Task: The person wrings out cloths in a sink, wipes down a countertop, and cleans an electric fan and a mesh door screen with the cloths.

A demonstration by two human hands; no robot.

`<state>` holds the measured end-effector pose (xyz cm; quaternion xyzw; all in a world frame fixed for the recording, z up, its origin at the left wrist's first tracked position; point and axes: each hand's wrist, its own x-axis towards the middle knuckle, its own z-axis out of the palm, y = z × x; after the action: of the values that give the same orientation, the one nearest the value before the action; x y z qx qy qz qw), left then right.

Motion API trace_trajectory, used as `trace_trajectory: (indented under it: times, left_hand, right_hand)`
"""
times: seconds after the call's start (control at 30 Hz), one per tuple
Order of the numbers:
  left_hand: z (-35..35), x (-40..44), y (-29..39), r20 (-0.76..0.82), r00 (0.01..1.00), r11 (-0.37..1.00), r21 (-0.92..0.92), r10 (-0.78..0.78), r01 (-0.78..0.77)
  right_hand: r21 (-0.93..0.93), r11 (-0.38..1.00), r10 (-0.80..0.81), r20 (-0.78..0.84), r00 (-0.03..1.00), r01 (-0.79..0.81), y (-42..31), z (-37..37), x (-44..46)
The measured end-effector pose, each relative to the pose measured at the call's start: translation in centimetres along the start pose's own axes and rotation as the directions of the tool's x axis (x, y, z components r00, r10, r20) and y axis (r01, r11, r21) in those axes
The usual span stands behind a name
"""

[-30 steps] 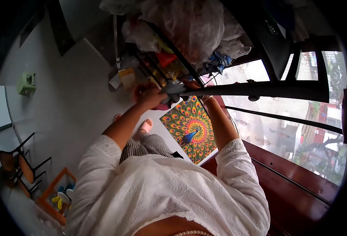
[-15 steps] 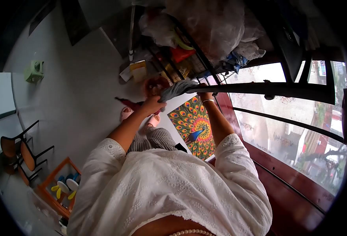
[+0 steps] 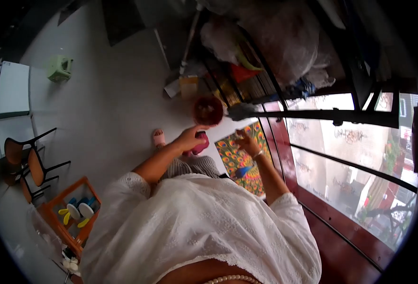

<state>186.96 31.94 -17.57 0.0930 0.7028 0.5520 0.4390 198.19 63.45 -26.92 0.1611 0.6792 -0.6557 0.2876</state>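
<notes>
My left hand [image 3: 191, 139] is closed on a dark pink cloth [image 3: 200, 143], which hangs bunched below its fingers. Just beyond it, a red bucket [image 3: 208, 111] stands on the floor. My right hand [image 3: 247, 144] holds nothing; its fingers are spread above a peacock-patterned picture or mat [image 3: 251, 173]. A grey cloth [image 3: 241, 111] is draped at the near end of a dark rail [image 3: 308, 114], apart from both hands.
Black metal bars and a bright window [image 3: 351, 156] line the right side. Clear plastic bags [image 3: 284, 42] fill the upper right. On the left are a green stool [image 3: 60, 68], chairs [image 3: 40, 163] and a wooden rack [image 3: 71, 208] with slippers.
Both hands have let go of the grey cloth, which stays at the rail. My right hand has come down and its fingers have opened. The view has shifted slightly.
</notes>
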Motion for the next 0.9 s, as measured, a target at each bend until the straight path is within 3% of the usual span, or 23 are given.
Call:
trace_trajectory:
  times: [0.03,0.13,0.2,0.23,0.27,0.3,0.37,0.4,0.43,0.47,0.5,0.57,0.63,0.7,0.73,0.77,0.8,0.87,0.9]
  left_hand:
    - [-0.8,-1.3,0.8,0.022,1.000,0.999,-0.046,-0.011,0.012]
    - [-3.9,-4.0,2.5,0.101,0.961,0.965,0.030,0.258,-0.262]
    - [-6.3,-5.5,4.0,0.122,0.949,0.956,0.015,0.290,-0.294]
    - [-7.8,-6.3,5.0,0.094,0.972,0.976,-0.046,0.216,-0.213]
    - [-9.1,-7.3,5.7,0.074,0.988,0.985,-0.114,0.136,-0.127]
    - [-10.7,-8.0,6.1,0.074,0.986,0.984,-0.110,0.151,-0.142]
    - [-14.2,-9.6,6.2,-0.165,0.922,0.912,-0.163,0.350,-0.376]
    - [-16.0,-10.6,6.2,-0.160,0.917,0.907,-0.162,0.364,-0.388]
    - [-17.7,-11.7,5.9,-0.264,0.885,0.917,-0.004,0.384,-0.399]
    - [-19.3,-12.7,5.3,-0.360,0.837,0.911,0.149,0.412,-0.384]
    - [-21.4,-13.8,4.5,-0.358,0.833,0.907,0.146,0.422,-0.396]
    - [-25.7,-15.8,2.8,-0.303,0.922,0.954,0.248,0.241,-0.168]
    - [-29.2,-17.4,1.4,-0.342,0.919,0.947,0.308,0.197,-0.089]
    - [-32.0,-19.0,0.7,-0.374,0.915,0.932,0.363,0.151,-0.005]
    - [-33.1,-19.9,0.8,-0.402,0.893,0.970,0.211,0.201,-0.123]
    - [-34.2,-20.4,0.8,-0.434,0.868,0.969,0.054,0.241,-0.242]
    - [-35.4,-20.7,0.7,-0.428,0.870,0.968,0.058,0.244,-0.243]
    - [-37.7,-20.6,0.7,-0.454,0.868,0.919,-0.218,0.202,-0.328]
    - [-38.9,-21.1,1.8,-0.432,0.887,0.943,-0.195,0.163,-0.269]
  right_hand:
    - [-0.067,0.993,-0.091,0.041,0.995,0.094,-1.8,3.1,-0.3]
    - [-0.074,0.978,-0.188,0.086,0.978,0.195,-11.5,11.7,-1.2]
    - [-0.071,0.948,-0.287,0.229,0.930,0.310,-14.1,14.8,0.4]
    - [-0.021,0.897,-0.423,0.249,0.872,0.441,-16.5,16.3,0.8]
    - [-0.287,0.817,-0.432,0.270,0.860,0.500,-19.3,17.3,1.2]
    - [-0.246,0.876,-0.369,0.210,0.905,0.414,-20.4,18.4,2.1]
    - [-0.155,0.942,-0.293,0.061,0.954,0.299,-22.9,21.0,3.9]
    - [-0.164,0.938,-0.300,0.053,0.952,0.305,-24.4,22.0,4.8]
    - [-0.197,0.905,-0.379,0.027,0.925,0.377,-25.9,22.9,5.7]
    - [-0.233,0.867,-0.452,0.005,0.892,0.440,-27.4,24.0,6.2]
    - [-0.032,0.891,-0.454,-0.039,0.890,0.453,-29.5,26.1,6.5]
    - [-0.011,0.880,-0.474,-0.024,0.880,0.474,-33.0,29.2,7.6]
    - [0.132,0.886,-0.448,-0.006,0.894,0.445,-35.5,31.9,8.9]
    - [0.082,0.876,-0.474,-0.036,0.880,0.475,-36.9,33.7,11.0]
    - [0.036,0.869,-0.491,-0.069,0.869,0.494,-37.6,34.4,11.9]
    - [0.188,0.842,-0.487,-0.136,0.862,0.506,-38.3,35.4,12.8]
    - [0.190,0.840,-0.489,-0.143,0.861,0.509,-39.7,36.1,13.1]
    - [0.420,0.791,-0.400,-0.195,0.895,0.445,-42.2,36.6,13.6]
    - [0.398,0.793,-0.417,-0.198,0.887,0.461,-41.9,35.9,15.0]
